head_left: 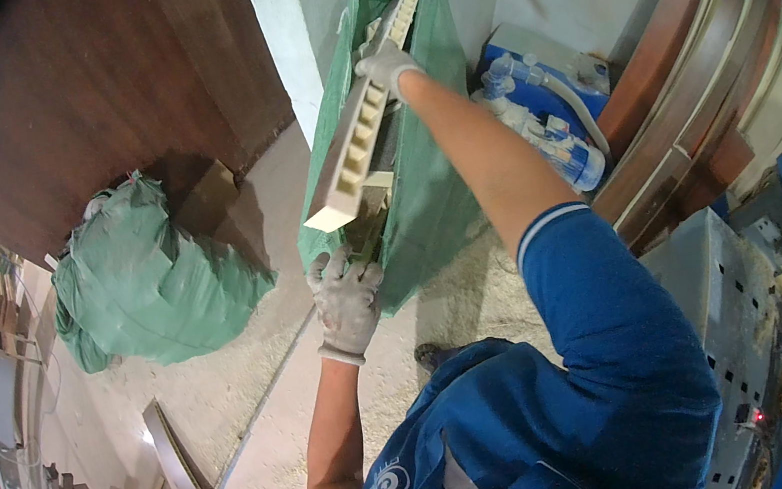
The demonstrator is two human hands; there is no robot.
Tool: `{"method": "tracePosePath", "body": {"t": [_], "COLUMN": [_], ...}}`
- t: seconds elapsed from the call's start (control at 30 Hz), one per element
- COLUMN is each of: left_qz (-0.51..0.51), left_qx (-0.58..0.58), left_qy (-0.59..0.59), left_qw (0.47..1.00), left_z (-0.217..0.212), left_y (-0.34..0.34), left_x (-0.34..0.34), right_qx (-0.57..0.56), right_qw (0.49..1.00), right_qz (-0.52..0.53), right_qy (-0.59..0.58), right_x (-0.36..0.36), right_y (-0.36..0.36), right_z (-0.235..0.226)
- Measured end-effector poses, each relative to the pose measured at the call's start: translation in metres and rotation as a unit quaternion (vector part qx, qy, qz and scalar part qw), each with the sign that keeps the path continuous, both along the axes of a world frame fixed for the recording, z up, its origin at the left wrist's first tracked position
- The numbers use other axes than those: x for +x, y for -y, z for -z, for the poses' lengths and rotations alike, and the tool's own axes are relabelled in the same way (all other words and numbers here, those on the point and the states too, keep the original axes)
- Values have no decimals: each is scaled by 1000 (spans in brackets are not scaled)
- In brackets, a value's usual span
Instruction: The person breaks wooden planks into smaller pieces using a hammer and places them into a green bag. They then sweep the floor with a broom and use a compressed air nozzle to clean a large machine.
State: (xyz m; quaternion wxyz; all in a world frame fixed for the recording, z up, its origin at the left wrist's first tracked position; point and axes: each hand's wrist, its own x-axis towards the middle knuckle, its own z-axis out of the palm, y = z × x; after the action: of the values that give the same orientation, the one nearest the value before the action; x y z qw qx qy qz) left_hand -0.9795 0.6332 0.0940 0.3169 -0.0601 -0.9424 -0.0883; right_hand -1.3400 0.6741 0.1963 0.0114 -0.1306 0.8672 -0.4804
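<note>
Green sack point(446, 170): offcuts point(380, 179) already inside. Hollow-core strip point(356, 157) slants lengthwise over sack's mouth, not wholly in. Gloved right hand point(388, 65) clasps strip's far part; gloved left hand point(347, 302) at sack's near edge, grip unclear. Judged partway.

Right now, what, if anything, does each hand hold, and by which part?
The right hand grips a board toward its far end. The left hand touches the bag at its near edge, grip unclear.
</note>
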Motion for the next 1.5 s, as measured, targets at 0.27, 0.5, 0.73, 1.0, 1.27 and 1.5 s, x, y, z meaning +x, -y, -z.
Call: {"method": "tracePosePath", "body": {"t": [0.27, 0.5, 0.73, 1.0, 1.27, 1.5], "left_qz": [-63, -84, 40, -11, -1, -29], "left_qx": [-5, -45, 73, -4, 119, 149], "left_qy": [-9, 117, 189, 238, 163, 18], "left_qw": [998, 989, 978, 971, 979, 988], "left_z": [-3, -11, -18, -24, -19, -42], "left_y": [9, -2, 9, -19, -16, -20], "left_x": [-6, -25, -23, -18, -17, -24], "right_qx": [93, 223, 549, 594, 564, 325], "right_qw": [992, 948, 610, 539, 566, 631], "right_qz": [38, -154, -471, -485, -446, -569], "right_qy": [81, -168, -323, -349, -404, -415], "right_x": [-35, -44, 19, 41, 30, 30], "right_y": [-29, -100, -11, -70, -58, -116], "right_z": [66, 65, 40, 18, 22, 21]}}
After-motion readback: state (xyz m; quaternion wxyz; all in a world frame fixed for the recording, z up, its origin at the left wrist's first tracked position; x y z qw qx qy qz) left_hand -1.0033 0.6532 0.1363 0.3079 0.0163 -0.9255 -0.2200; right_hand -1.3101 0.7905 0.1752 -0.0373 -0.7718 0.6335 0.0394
